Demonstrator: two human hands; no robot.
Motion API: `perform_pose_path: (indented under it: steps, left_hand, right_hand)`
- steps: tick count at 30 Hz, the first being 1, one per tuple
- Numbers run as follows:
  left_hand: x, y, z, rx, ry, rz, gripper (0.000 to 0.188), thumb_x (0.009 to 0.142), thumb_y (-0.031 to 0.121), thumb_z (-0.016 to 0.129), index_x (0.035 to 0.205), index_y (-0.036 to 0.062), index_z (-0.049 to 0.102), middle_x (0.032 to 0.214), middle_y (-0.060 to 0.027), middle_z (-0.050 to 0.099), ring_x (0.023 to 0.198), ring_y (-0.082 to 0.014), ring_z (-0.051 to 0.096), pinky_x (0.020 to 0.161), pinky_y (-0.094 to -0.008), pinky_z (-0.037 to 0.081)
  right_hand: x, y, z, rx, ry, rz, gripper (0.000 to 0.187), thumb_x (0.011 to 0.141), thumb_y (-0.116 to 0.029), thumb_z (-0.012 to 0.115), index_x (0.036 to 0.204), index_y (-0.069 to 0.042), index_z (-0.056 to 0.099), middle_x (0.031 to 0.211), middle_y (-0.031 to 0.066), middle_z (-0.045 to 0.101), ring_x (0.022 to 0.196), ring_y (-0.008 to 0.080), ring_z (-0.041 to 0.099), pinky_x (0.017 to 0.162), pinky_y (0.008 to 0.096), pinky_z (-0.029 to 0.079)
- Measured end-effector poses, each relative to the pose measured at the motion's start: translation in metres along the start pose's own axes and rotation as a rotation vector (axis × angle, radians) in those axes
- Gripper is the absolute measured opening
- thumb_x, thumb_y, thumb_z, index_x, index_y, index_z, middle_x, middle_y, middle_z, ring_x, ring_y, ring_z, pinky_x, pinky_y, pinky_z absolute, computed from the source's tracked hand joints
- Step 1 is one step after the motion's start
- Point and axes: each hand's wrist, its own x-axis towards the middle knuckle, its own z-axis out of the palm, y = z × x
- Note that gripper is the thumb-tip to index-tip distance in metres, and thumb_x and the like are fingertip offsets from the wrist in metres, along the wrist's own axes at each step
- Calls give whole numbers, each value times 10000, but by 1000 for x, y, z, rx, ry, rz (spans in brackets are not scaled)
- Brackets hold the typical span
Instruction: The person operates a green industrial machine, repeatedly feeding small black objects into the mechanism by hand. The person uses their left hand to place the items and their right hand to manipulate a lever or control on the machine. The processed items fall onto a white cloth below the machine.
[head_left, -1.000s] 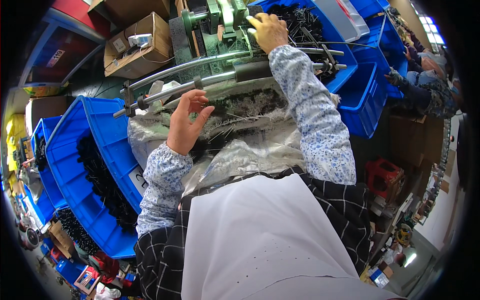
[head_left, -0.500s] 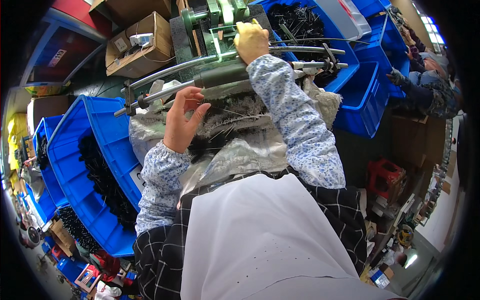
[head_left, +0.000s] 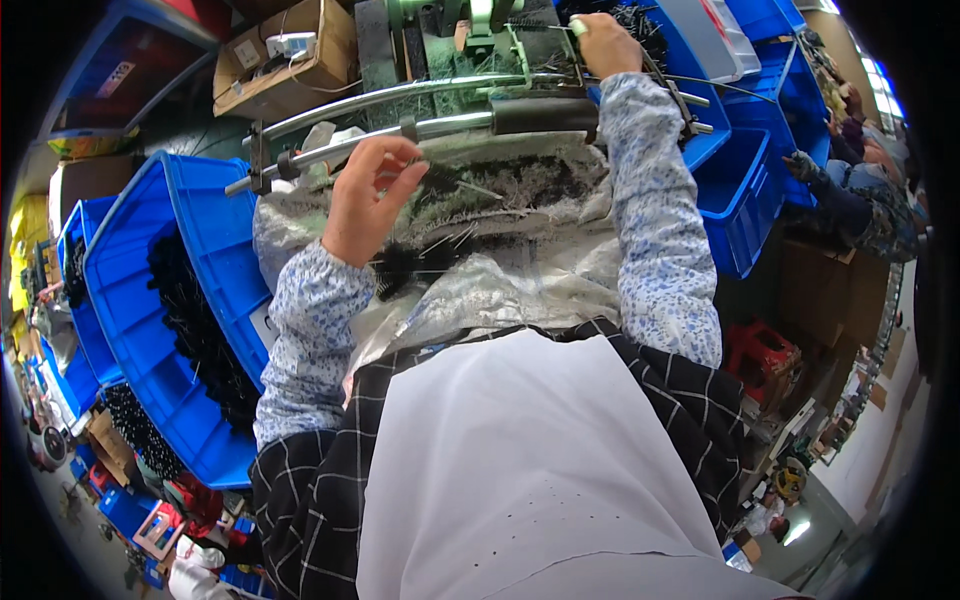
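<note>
Left hand (head_left: 366,200): fingers apart, near metal bar (head_left: 450,126).
Right hand (head_left: 608,48): beside machine (head_left: 482,42); cannot tell whether fingers are clamped.

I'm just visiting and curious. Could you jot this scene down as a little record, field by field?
Left grip: bare hand, fingers curled, above the pale sheet
Right grip: bare hand at the right side of the machine; whether it holds anything is unclear
Sheet: strewn with dark debris
Left bin: blue, holding black bristly pieces
Upper left: cardboard box with a white device
</note>
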Motion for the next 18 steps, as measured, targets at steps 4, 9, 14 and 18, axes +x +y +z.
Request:
perform_pose_path:
  steps: [4,9,14,18]
  left_hand:
    - [6,5,5,69,-36,68,147,820,79,625,942,38,554,907,-56,546,790,-144,584,684,-256,494]
    - [9,10,14,77,-46,126,128,832,43,604,938,8,542,921,-51,511,809,-125,560,698,-241,504]
    - [18,17,46,84,64,309,116,830,-7,582,937,-17,538,932,-58,498,845,-119,547,714,-235,507]
    - [11,9,46,-66,85,237,183,836,56,595,997,9,524,947,-95,515,822,-168,583,715,-276,506]
  right_hand:
    - [8,-21,-34,-44,-217,-35,200,844,-208,494,932,-126,654,877,99,621,838,280,612,729,383,488]
    - [-14,0,-78,-186,330,61,195,842,-234,495,919,-177,665,923,68,623,863,264,603,738,386,485]
    - [-90,-138,-141,407,-535,-58,315,845,-155,570,1126,-15,546,1037,172,603,889,304,602,755,355,473]
    - [-121,-162,-113,820,-453,-64,253,828,-138,576,1060,-39,578,927,160,629,832,306,615,718,373,488]
